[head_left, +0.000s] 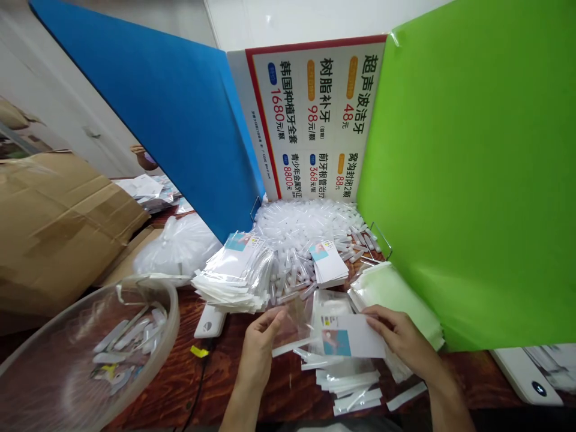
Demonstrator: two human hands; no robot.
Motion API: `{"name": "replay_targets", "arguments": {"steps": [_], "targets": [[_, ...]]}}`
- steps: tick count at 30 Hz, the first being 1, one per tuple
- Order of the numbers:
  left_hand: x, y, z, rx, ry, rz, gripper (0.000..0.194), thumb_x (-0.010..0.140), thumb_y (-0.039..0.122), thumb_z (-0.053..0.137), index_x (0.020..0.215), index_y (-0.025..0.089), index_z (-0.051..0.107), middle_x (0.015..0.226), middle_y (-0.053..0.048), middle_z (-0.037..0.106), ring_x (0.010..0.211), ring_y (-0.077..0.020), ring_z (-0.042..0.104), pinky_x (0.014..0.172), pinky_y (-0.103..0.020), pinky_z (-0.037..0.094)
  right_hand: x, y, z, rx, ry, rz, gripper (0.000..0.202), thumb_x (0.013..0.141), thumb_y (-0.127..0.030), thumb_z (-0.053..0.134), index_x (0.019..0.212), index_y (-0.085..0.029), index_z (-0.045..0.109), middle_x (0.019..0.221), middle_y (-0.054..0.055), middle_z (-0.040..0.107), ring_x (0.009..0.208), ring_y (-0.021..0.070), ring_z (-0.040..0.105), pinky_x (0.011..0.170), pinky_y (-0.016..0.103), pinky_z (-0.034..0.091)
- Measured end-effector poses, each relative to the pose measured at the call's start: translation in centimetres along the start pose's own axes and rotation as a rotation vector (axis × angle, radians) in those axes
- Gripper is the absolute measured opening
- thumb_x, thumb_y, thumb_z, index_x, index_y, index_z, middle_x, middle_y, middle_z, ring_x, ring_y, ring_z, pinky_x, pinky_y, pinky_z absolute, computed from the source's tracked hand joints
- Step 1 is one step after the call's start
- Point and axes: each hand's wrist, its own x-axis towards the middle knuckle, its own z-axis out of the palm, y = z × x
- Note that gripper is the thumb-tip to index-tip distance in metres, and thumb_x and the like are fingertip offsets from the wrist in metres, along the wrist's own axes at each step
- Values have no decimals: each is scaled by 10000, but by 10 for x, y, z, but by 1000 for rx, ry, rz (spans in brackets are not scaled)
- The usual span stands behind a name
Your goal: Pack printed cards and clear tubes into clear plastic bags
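My left hand [263, 336] pinches a clear plastic bag [294, 318] between thumb and fingers. My right hand [400, 336] grips the right end of a white card [366, 337] with a blue printed picture, just right of the bag. Beneath the card lie loose clear bags and white strips [346, 381]. Beyond my hands stands a small stack of similar cards [332, 270]. To its left is a tall pile of cards in clear sleeves [234, 270]. Behind them spreads a heap of small whitish plastic pieces [310, 222]. A stack of clear bags [396, 294] lies beyond my right hand.
Blue [166, 102] and green [472, 180] panels flank a printed board [315, 120] behind the heap. At left are a clear plastic basket [173, 312] holding scraps, a cardboard box [63, 228] and a tied bag [177, 246]. A white device [522, 378] sits at right.
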Motion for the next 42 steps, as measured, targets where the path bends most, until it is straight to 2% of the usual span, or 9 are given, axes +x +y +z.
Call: {"name": "replay_targets", "arguments": {"steps": [2, 5, 12, 18, 24, 27, 30, 37, 42], "targets": [[3, 2, 6, -252, 19, -110, 370, 564, 387, 919, 809, 163, 757, 851, -59, 789, 845, -239, 739, 848, -369, 581, 1, -6, 9, -49, -88, -33, 272, 923, -429, 606, 993, -231, 780, 1058, 65, 762, 1005, 272, 665, 890, 342, 494], [6, 0, 14, -430, 44, -181, 388, 545, 325, 943, 828, 157, 738, 851, -49, 789, 821, -216, 744, 812, -349, 598, 5, -8, 25, -2, -120, -41, 263, 921, -418, 610, 1002, -236, 783, 1095, 68, 762, 1047, 283, 659, 926, 359, 488], [2, -9, 18, -489, 80, -175, 374, 586, 276, 937, 848, 145, 705, 880, -46, 777, 793, -167, 733, 786, -280, 592, 16, 5, 44, 253, 18, -4, 366, 898, -519, 612, 993, -187, 735, 902, 69, 756, 821, 241, 682, 694, 300, 522], [1, -7, 12, -569, 75, -164, 349, 621, 333, 912, 838, 174, 689, 796, 2, 739, 747, -155, 703, 788, -308, 595, 15, -6, 37, 91, -35, -62, 236, 900, -379, 640, 958, -209, 791, 1038, 82, 777, 1008, 283, 678, 908, 361, 505], [-5, -3, 21, -396, 71, -123, 385, 591, 389, 913, 820, 186, 680, 808, -6, 755, 749, -154, 709, 750, -277, 587, 19, -13, 39, 161, 11, -98, 245, 894, -406, 645, 957, -214, 783, 1033, 78, 770, 999, 272, 672, 894, 354, 513], [-10, -1, 26, -295, 44, -103, 422, 589, 441, 900, 846, 171, 701, 829, -36, 764, 739, -179, 713, 696, -283, 583, 23, -8, 42, 260, 105, -50, 338, 877, -500, 652, 973, -192, 753, 866, 58, 738, 738, 203, 655, 651, 282, 512], [-14, -4, 30, -126, -19, -57, 434, 628, 480, 859, 877, 148, 730, 897, -76, 777, 793, -225, 721, 696, -309, 582, 26, -5, 50, 377, 114, 10, 398, 875, -531, 644, 1044, -177, 710, 624, -19, 605, 480, 123, 493, 466, 236, 384], [-15, -17, 39, 45, -72, -53, 613, 602, 499, 871, 1045, 107, 711, 1044, -155, 778, 965, -308, 728, 874, -379, 557, 30, -20, 97, 719, 3, -19, 433, 877, -430, 636, 1252, -222, 572, 613, -48, 563, 541, 144, 514, 531, 242, 424], [3, 26, 19, 140, -70, 48, 583, 627, 490, 854, 1061, 143, 678, 1110, -148, 760, 1018, -309, 710, 884, -378, 549, 35, -24, 113, 728, 77, -69, 412, 864, -442, 663, 1204, -225, 580, 783, 2, 618, 622, 155, 557, 571, 262, 453]]}}
